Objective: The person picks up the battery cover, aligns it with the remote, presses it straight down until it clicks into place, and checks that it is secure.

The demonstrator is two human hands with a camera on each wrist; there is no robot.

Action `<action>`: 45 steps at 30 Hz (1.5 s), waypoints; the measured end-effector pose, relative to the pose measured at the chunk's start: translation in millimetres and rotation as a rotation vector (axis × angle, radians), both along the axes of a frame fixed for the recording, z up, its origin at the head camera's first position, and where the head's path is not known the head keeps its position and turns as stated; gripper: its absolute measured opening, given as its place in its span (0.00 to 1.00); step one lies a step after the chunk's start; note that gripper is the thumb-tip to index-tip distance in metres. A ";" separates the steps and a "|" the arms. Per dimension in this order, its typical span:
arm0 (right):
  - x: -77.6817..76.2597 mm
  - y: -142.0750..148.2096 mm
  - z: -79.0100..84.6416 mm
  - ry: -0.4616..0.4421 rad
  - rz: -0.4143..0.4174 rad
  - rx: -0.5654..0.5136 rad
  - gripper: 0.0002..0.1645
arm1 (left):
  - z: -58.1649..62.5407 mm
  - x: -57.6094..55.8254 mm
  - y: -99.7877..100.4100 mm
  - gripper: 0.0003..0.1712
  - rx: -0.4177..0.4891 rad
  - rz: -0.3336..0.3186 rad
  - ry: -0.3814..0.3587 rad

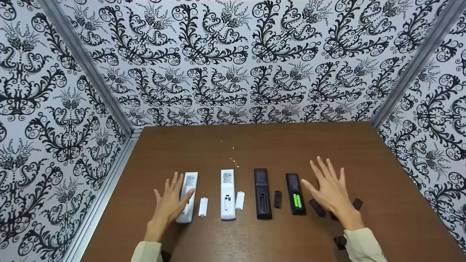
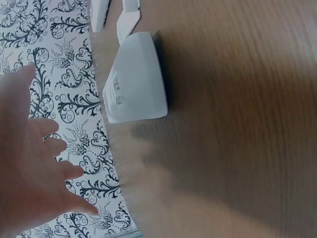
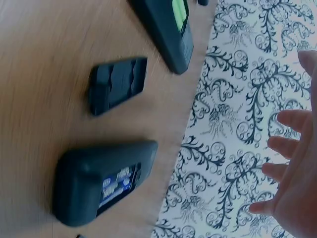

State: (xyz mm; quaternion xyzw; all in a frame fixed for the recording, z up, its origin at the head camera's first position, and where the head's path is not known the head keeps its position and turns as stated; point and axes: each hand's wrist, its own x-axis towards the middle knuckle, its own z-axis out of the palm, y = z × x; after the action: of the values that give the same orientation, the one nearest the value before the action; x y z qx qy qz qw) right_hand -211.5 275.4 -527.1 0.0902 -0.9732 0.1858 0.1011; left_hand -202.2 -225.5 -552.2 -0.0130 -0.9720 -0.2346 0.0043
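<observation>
My left hand (image 1: 168, 203), fingers spread, is over the leftmost white remote control (image 1: 190, 182) and partly hides it. That remote's end (image 2: 136, 82) shows beside the hand in the left wrist view. My right hand (image 1: 333, 193) has its fingers spread too and holds nothing. It mostly covers a black remote, whose compartment shows blue-and-white batteries (image 3: 118, 186) in the right wrist view. To its left are a black battery cover (image 1: 317, 207) and a black remote (image 1: 293, 183) with green batteries (image 1: 297, 200). Both hands appear raised off the table.
A white remote (image 1: 228, 182) and a black remote (image 1: 261, 182) lie mid-table with open battery compartments. White covers (image 1: 203, 206) (image 1: 240, 200) and a black cover (image 1: 277, 199) lie beside remotes. Pale specks dot the brown table (image 1: 182, 149). Patterned walls (image 1: 233, 72) enclose it.
</observation>
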 end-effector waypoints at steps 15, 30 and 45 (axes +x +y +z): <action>10.9 -59.8 -6.8 0.184 0.150 -0.007 0.43 | -3.6 -0.6 -4.2 0.38 0.264 0.123 0.030; 25.5 -138.7 -17.2 0.348 0.343 -0.101 0.43 | -13.0 -12.1 -5.1 0.29 0.520 0.198 -0.032; 36.9 -203.3 -25.6 0.110 0.491 -0.209 0.44 | -16.0 -30.0 -1.3 0.23 0.489 0.314 0.047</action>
State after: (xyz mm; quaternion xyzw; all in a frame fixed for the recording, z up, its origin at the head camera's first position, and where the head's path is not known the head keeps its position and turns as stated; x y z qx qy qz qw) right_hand -174.7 72.0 -552.7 0.3224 -0.8908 0.2991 0.1144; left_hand -232.2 -226.8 -568.2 0.1339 -0.8762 -0.4582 0.0659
